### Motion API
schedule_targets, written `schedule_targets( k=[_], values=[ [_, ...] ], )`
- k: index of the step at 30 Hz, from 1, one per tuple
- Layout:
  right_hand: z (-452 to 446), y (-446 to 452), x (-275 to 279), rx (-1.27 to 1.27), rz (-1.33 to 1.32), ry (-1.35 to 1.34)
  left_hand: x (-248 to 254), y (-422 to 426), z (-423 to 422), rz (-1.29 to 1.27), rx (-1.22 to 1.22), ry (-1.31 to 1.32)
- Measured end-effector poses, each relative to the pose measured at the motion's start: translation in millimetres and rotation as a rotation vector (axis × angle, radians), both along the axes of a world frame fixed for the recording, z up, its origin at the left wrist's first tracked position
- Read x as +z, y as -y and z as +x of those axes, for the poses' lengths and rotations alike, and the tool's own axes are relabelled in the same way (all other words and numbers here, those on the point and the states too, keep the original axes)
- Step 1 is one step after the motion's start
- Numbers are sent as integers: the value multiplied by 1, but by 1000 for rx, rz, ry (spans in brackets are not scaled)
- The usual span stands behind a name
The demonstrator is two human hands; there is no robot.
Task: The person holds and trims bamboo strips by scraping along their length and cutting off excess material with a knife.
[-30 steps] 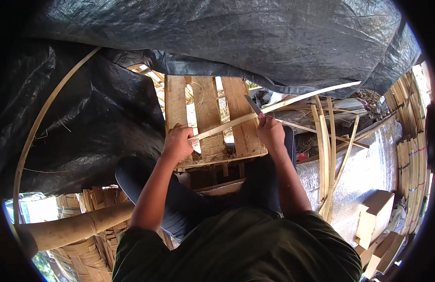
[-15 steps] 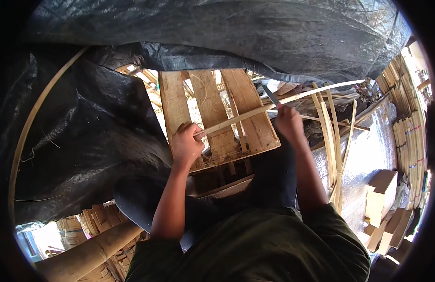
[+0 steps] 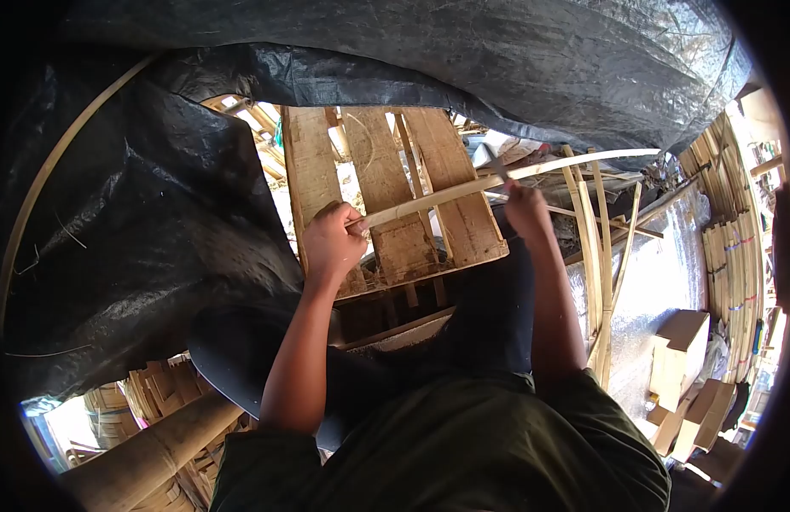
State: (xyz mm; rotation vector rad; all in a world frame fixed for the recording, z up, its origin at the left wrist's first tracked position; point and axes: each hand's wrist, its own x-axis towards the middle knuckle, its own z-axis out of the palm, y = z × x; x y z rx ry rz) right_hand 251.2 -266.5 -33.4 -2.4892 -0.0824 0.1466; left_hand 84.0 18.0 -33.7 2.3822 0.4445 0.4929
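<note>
A long, pale bamboo strip [image 3: 438, 195] lies slantwise above a slatted wooden bench [image 3: 399, 247], its far end reaching out to the upper right. My left hand [image 3: 334, 239] is closed around its near end, over the bench's left slat. In my right hand [image 3: 528, 213], at the bench's right side, is a knife [image 3: 498, 167], the fingers wrapped round its handle. The blade points up and left and crosses the strip; whether it cuts into the strip I cannot tell.
Black plastic sheeting [image 3: 139, 196] hangs at the left and across the top. Several bamboo strips [image 3: 606, 247] lean at the right, near a cardboard box [image 3: 678, 350]. Bundled bamboo strips [image 3: 732, 273] line the far right. A thick bamboo pole [image 3: 156, 448] lies at lower left.
The camera view has shifted slightly. Both hands keep their grips, and the knife blade sits a little differently against the strip, closer to my right hand's side.
</note>
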Motion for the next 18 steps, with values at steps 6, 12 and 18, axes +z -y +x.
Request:
schedule_targets(
  k=[6,12,18],
  values=[
    [-3,-3,-14,115,-141,154,-3,-4,0,-36,30,-20],
    [-6,-12,-22,59,-175,37,-6,-1,3,18,37,-99],
    [12,-10,-18,-57,-127,-8,-4,-1,8,69,43,-99]
  ],
)
